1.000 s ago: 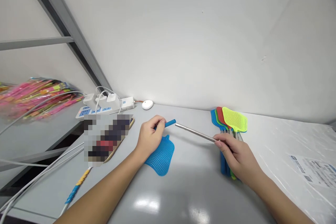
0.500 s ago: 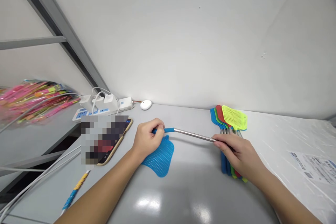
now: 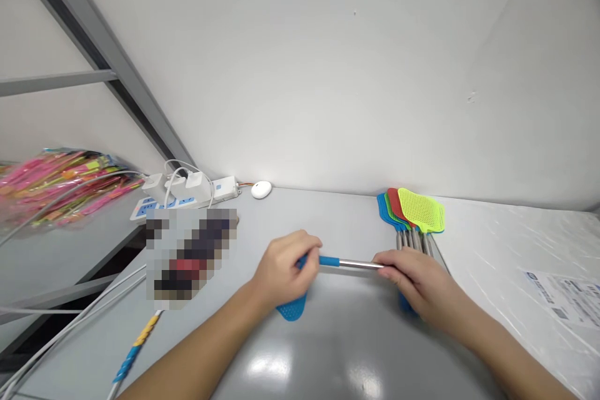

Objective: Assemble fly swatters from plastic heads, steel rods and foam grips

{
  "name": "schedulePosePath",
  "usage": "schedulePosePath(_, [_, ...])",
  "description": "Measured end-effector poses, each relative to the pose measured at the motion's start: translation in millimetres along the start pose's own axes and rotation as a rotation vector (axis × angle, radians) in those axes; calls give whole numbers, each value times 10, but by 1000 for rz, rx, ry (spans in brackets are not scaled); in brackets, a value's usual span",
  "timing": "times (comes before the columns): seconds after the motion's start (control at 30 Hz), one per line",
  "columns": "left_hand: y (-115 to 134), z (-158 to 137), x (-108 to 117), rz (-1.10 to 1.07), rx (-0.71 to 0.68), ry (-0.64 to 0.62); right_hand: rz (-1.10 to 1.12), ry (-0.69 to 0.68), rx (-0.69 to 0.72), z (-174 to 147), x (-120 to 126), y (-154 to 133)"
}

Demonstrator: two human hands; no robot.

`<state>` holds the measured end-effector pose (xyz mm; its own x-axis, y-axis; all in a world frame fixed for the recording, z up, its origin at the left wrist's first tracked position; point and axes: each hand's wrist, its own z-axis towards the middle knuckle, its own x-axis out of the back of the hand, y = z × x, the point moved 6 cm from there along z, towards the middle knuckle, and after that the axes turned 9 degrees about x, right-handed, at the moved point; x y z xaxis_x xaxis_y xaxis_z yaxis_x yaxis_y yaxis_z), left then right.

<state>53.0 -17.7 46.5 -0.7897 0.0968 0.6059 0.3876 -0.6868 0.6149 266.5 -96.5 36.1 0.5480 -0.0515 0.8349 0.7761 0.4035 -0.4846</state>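
Note:
My left hand (image 3: 287, 267) is closed around the blue handle (image 3: 330, 261) of a fly swatter rod. The silver metal rod (image 3: 357, 264) runs level from it to my right hand (image 3: 417, 278), whose fingers grip its other end; that end is hidden. Below my left hand, a blue perforated swatter head (image 3: 293, 310) shows just above or on the grey table, mostly covered by the hand. I cannot tell whether it is joined to the rod. Partly behind my right hand lies a pile of fly swatters (image 3: 422, 209) with yellow, red, green and blue heads.
A phone (image 3: 192, 262), partly blurred out, lies to the left, near a power strip (image 3: 182, 202) with white plugs and cables. A white round device (image 3: 261, 189) sits by the wall. Farther left are bagged colourful items (image 3: 75, 184). Clear plastic wrap (image 3: 506, 244) covers the right side.
My hands have come closer together and the visible length of metal rod is shorter. My left hand has moved right and toward me, covering more of the blue swatter head.

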Motion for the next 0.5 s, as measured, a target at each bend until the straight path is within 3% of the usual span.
schedulePosePath(0.1, [49, -38, -51, -185, 43, -25, 20, -28, -11, -10, -68, -29])
schedulePosePath(0.33, [-289, 153, 5, -1090, 534, -37, 59, -51, -33, 0, -92, -117])
schedulePosePath(0.5, [-392, 186, -32, -1254, 695, -99, -8, -62, 29, 18, -140, -201])
